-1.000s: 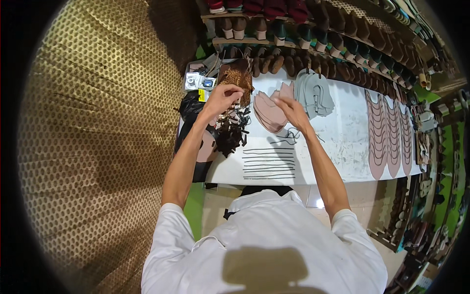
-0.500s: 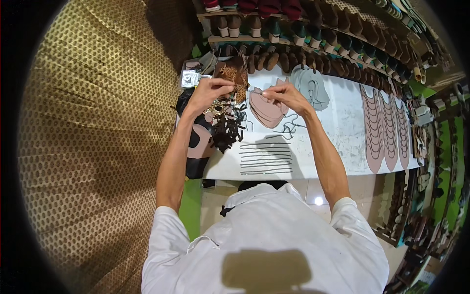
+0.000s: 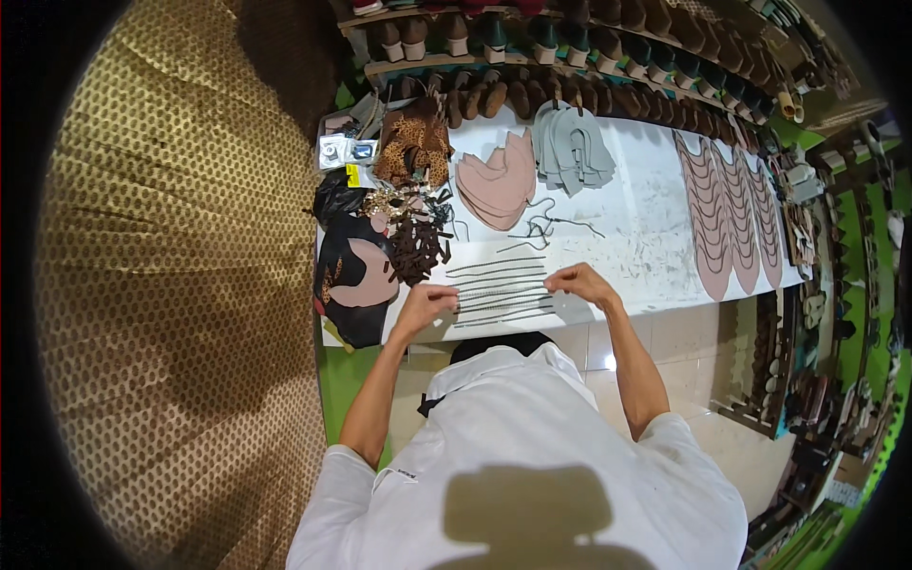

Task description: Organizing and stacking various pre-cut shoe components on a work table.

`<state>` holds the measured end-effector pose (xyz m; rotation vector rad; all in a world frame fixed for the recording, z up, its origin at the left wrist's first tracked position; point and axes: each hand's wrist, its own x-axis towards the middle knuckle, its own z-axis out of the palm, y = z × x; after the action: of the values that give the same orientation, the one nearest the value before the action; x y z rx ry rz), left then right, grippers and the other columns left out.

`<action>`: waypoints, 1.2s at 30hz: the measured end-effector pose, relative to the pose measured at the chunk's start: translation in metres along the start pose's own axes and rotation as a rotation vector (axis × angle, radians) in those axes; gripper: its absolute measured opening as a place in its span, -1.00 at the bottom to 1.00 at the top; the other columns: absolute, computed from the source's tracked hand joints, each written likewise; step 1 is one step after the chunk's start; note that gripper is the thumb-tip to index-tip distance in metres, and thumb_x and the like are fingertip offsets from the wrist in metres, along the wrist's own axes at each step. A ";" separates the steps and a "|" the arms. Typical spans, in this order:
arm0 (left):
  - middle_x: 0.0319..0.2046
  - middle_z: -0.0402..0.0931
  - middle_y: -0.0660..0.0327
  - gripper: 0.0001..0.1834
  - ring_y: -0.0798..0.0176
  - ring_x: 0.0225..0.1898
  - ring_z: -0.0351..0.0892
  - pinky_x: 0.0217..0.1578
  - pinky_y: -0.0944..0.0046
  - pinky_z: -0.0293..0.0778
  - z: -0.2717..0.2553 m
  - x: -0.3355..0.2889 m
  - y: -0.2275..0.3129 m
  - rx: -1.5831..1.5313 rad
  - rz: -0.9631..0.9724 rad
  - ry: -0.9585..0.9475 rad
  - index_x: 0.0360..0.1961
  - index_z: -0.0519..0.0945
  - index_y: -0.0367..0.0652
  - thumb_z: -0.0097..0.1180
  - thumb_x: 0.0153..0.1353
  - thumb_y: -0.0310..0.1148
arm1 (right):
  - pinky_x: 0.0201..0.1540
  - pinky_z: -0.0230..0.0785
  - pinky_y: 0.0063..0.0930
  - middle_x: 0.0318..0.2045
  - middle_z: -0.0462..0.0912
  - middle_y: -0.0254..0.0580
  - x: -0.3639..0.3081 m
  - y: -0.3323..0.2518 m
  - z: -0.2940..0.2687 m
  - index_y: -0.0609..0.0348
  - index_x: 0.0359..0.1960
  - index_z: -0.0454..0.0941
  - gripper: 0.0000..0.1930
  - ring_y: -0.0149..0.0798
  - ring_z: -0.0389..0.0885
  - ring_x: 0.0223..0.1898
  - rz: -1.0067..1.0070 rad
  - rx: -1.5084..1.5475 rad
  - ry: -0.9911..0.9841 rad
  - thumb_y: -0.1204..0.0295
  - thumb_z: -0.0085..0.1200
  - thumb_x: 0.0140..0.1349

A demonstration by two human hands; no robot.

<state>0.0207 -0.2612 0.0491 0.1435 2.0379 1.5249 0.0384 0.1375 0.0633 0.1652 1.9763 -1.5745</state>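
Several thin dark cords (image 3: 503, 273) lie side by side in a row on the white tabletop in front of me. At their left ends my left hand (image 3: 429, 306) is closed in a pinch. My right hand (image 3: 581, 283) pinches at the right ends, level with the left. A thin cord seems to run between the two sets of fingertips, over the row. Beyond the row sits a loose tangle of cord (image 3: 551, 228). Behind it is a stack of pink cut pieces (image 3: 494, 185), with grey curved pieces (image 3: 576, 152) to its right.
To the left are a pile of short dark brown strips (image 3: 418, 249), leopard-patterned material (image 3: 418, 142) and black-and-pink scraps (image 3: 359, 275). Pink scalloped pieces (image 3: 712, 271) lie at the right of the table. Shelves of shoes (image 3: 494, 43) rise behind; a patterned gold curtain (image 3: 190, 285) hangs left.
Both hands have come back from over the pink pieces to the near row of cords and moved farther apart. The view has shifted a little, and the pink and grey pieces are now uncovered.
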 end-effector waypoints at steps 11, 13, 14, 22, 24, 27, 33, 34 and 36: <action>-0.36 0.75 0.22 -0.75 0.42 -0.38 0.57 -0.30 0.35 0.49 0.037 -0.014 -0.021 0.160 0.018 0.082 -0.11 0.81 -0.28 0.38 0.28 -0.33 | -0.21 0.42 -0.53 -0.33 0.79 -0.37 -0.023 0.071 0.019 0.18 -0.15 0.83 -0.77 -0.50 0.55 -0.33 0.073 0.006 0.182 0.30 0.39 0.29; -0.35 0.74 0.23 -0.75 0.42 -0.37 0.56 -0.30 0.35 0.49 0.037 -0.019 -0.024 0.128 -0.005 0.087 -0.11 0.81 -0.27 0.37 0.28 -0.33 | -0.19 0.44 -0.51 -0.36 0.79 -0.34 -0.024 0.071 0.026 0.20 -0.16 0.83 -0.75 -0.47 0.58 -0.34 0.069 -0.010 0.210 0.29 0.40 0.26; -0.35 0.73 0.23 -0.75 0.42 -0.36 0.56 -0.30 0.34 0.49 0.036 -0.022 -0.025 0.093 -0.024 0.089 -0.10 0.81 -0.26 0.37 0.27 -0.33 | -0.17 0.47 -0.49 -0.39 0.79 -0.31 -0.024 0.071 0.030 0.22 -0.16 0.83 -0.73 -0.44 0.60 -0.34 0.065 -0.029 0.243 0.28 0.40 0.24; -0.31 0.75 0.17 -0.70 0.36 -0.32 0.66 -0.24 0.33 0.55 0.033 -0.026 -0.038 0.034 0.029 0.144 0.00 0.76 -0.29 0.31 0.26 -0.41 | -0.07 0.50 -0.49 -0.29 0.81 -0.26 -0.026 0.072 0.041 0.25 -0.11 0.80 -0.75 -0.41 0.68 -0.23 0.021 0.059 0.290 0.36 0.38 0.27; -0.30 0.75 0.17 -0.69 0.38 -0.32 0.66 -0.24 0.33 0.55 0.033 -0.022 -0.040 0.036 0.060 0.158 0.00 0.75 -0.29 0.31 0.25 -0.42 | -0.03 0.49 -0.48 -0.26 0.80 -0.29 -0.027 0.071 0.040 0.25 -0.07 0.79 -0.75 -0.43 0.66 -0.21 0.017 0.096 0.299 0.38 0.37 0.29; -0.30 0.75 0.18 -0.69 0.38 -0.32 0.66 -0.23 0.33 0.56 0.032 -0.013 -0.039 0.018 0.054 0.137 -0.01 0.76 -0.29 0.33 0.24 -0.41 | -0.03 0.50 -0.48 -0.25 0.79 -0.28 -0.030 0.069 0.034 0.26 -0.04 0.78 -0.74 -0.43 0.66 -0.21 -0.006 0.120 0.340 0.39 0.34 0.31; -0.34 0.73 0.22 -0.72 0.41 -0.37 0.61 -0.33 0.33 0.54 0.067 0.018 0.016 0.058 0.127 0.063 0.00 0.77 -0.21 0.29 0.29 -0.41 | -0.20 0.51 -0.53 -0.35 0.78 -0.25 -0.048 0.074 -0.002 0.28 -0.10 0.80 -0.74 -0.41 0.65 -0.33 -0.038 0.152 0.587 0.39 0.30 0.24; -0.32 0.73 0.22 -0.73 0.40 -0.38 0.61 -0.32 0.32 0.54 0.074 0.026 0.022 0.083 0.170 0.057 0.00 0.77 -0.20 0.30 0.29 -0.42 | -0.20 0.51 -0.53 -0.35 0.78 -0.25 -0.048 0.075 -0.011 0.28 -0.10 0.80 -0.74 -0.41 0.65 -0.33 -0.043 0.151 0.586 0.39 0.30 0.24; -0.30 0.73 0.20 -0.74 0.37 -0.37 0.62 -0.30 0.31 0.56 0.094 0.040 0.037 0.062 0.204 0.018 -0.01 0.77 -0.19 0.30 0.28 -0.44 | -0.24 0.50 -0.53 -0.37 0.78 -0.25 -0.052 0.079 -0.029 0.23 -0.11 0.81 -0.74 -0.42 0.64 -0.36 0.004 0.110 0.719 0.37 0.31 0.23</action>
<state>0.0260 -0.1527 0.0509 0.3741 2.1398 1.5882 0.1047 0.2010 0.0268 0.8838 2.3917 -1.7784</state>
